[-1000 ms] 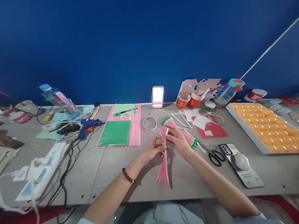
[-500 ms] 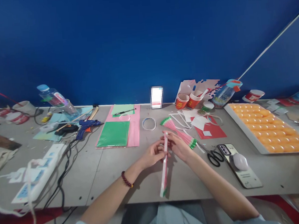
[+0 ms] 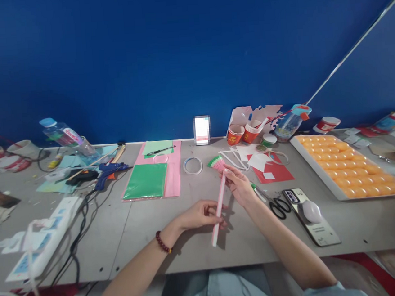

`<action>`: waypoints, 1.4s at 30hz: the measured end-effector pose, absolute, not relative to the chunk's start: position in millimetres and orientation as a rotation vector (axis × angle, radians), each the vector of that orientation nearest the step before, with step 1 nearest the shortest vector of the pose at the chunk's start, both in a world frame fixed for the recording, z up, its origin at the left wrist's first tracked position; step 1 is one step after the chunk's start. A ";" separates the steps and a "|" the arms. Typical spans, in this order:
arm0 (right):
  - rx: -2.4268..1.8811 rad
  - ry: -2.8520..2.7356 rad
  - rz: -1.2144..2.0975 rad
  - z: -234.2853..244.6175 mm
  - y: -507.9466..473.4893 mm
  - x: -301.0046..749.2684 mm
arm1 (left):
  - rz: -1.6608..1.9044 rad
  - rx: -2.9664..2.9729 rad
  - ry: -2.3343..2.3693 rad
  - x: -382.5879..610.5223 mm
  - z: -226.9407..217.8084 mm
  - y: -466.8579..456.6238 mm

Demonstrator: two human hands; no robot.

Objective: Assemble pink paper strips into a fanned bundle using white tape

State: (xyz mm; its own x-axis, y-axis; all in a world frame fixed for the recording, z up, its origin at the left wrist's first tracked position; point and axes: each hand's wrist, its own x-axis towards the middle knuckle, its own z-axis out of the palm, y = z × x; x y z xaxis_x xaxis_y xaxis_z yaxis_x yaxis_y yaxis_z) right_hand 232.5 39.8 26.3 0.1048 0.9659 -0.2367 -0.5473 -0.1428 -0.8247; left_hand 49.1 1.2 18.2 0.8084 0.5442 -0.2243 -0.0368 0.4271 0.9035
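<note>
A narrow folded paper strip (image 3: 220, 197), white with pink edges, slants over the table between my hands. My left hand (image 3: 202, 214) pinches its lower part, thumb in front and fingertips behind. Near the upper end, my right hand (image 3: 238, 184) grips it between thumb and fingers. Just behind the right hand lies a pleated paper fan (image 3: 215, 162) in pink with a green and white edge, partly hidden by that hand. Black-handled scissors (image 3: 279, 207) rest to the right of my right forearm.
Left are a blue glue gun (image 3: 109, 172), a white power strip (image 3: 48, 235) with cables, and a green paper pack (image 3: 145, 181). A tape roll (image 3: 192, 165) lies centrally. Right are red paper cups (image 3: 236, 134), a phone (image 3: 320, 234) under a white mouse, and a tray of orange balls (image 3: 339, 190).
The strip's lower end has moved up a little and its green tip no longer shows. My left hand is now lower along it; the right hand holds the top. The view has shifted slightly.
</note>
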 end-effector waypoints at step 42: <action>-1.157 -1.383 0.875 14.3 6.9 196.0 | 0.853 0.780 0.736 45.6 14.1 18.0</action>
State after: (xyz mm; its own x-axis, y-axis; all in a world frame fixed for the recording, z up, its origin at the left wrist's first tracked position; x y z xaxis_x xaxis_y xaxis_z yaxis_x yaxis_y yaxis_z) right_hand 196.0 6.9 14.3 0.0536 0.9618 0.2683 0.1694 0.2560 -0.9517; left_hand 45.6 18.0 14.1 0.4588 0.8547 -0.2428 -0.3647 0.4303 0.8257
